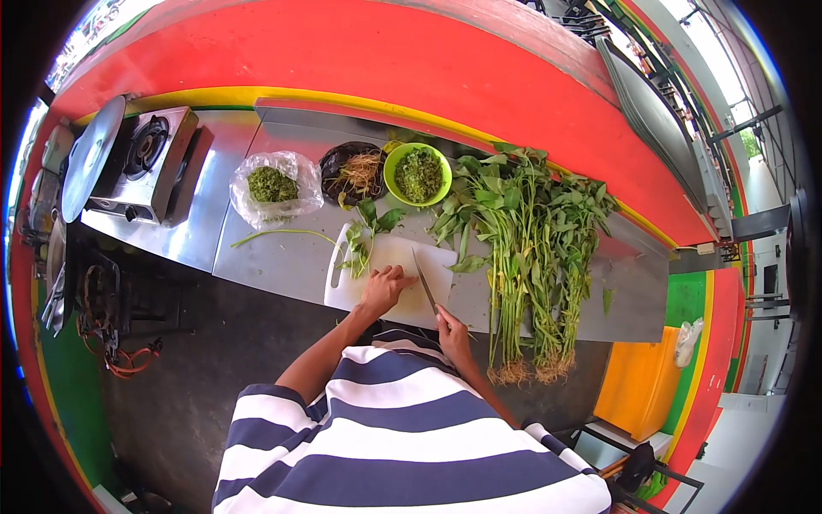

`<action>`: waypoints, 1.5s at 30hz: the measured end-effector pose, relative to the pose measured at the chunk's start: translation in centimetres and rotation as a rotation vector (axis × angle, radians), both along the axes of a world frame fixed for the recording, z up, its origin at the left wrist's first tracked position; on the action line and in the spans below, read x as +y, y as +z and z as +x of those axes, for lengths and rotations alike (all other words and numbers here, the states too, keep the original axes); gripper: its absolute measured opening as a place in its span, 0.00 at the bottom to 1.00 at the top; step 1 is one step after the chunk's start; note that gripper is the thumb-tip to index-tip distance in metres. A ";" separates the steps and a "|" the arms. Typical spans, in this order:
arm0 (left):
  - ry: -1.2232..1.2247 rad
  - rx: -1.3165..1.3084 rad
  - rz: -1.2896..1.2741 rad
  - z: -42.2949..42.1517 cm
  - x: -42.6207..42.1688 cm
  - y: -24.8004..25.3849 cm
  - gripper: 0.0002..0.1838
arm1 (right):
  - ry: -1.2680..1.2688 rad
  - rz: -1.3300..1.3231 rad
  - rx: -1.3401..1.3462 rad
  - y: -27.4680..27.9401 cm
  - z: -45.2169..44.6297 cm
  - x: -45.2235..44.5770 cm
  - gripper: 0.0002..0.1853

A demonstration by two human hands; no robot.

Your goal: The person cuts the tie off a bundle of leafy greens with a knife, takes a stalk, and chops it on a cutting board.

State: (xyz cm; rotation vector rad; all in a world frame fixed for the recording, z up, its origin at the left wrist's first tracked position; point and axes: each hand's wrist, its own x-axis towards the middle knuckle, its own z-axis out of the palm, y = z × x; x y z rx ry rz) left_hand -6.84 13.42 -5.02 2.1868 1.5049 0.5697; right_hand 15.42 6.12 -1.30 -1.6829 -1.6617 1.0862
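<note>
My right hand [453, 332] is wrapped round the handle of a knife [424, 278], whose blade points up and left over the white cutting board [436, 264]. Just left of the blade, my left hand [386, 288] rests on the board with its fingers curled; whatever lies under them is too small to make out. A leafy green sprig [372, 228] lies across the board's upper left part. Above the board stands a green bowl [390, 174] of chopped greens. Long leafy stems with roots [539, 248] are piled to the right, their root ends over the counter's front edge.
On the metal counter [282, 265], a clear plastic bag [304, 182] holds chopped greens beside a dark bag [334, 163] of roots. A gas stove [158, 163] stands far left. A red wall [342, 51] runs behind; an orange cabinet [638, 385] is lower right.
</note>
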 end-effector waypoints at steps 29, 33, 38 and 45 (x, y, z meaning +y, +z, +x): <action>0.038 -0.048 -0.004 0.5 0.3 0.4 0.15 | 0.000 0.132 -0.065 -1.4 -2.2 3.4 0.17; 0.069 -0.061 0.022 0.7 0.4 -0.1 0.13 | -0.014 0.028 -0.011 -0.5 -1.9 3.4 0.17; 0.098 -0.083 0.033 0.8 0.5 -0.3 0.11 | -0.043 0.021 0.021 -1.0 -1.7 1.7 0.18; 0.083 -0.079 0.049 0.8 0.4 -0.5 0.11 | -0.011 0.113 -0.083 -2.0 -2.5 3.0 0.17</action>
